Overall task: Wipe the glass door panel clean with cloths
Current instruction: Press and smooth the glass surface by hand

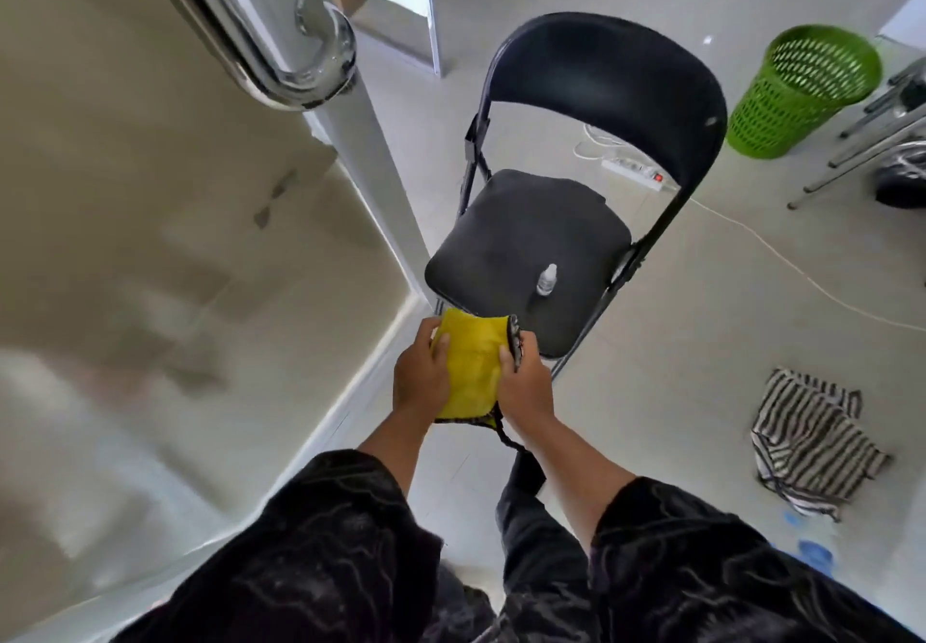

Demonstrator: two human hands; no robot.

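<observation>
Glass door [150, 241] left; L hand [420, 377], R hand [526, 382] grip yellow cloth [473, 367].

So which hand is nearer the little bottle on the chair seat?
Right. The right hand grips the yellow cloth just short of the bottle; the left hand holds the cloth's other side, further left.

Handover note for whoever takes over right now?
The left hand and right hand both grip the yellow cloth in front of the black folding chair. A small bottle stands on its seat. A striped cloth lies on the floor, right. The glass door panel is at left, no hand on it. Done: cannot tell how much is wiped. Left: cloth to glass, wipe.
</observation>
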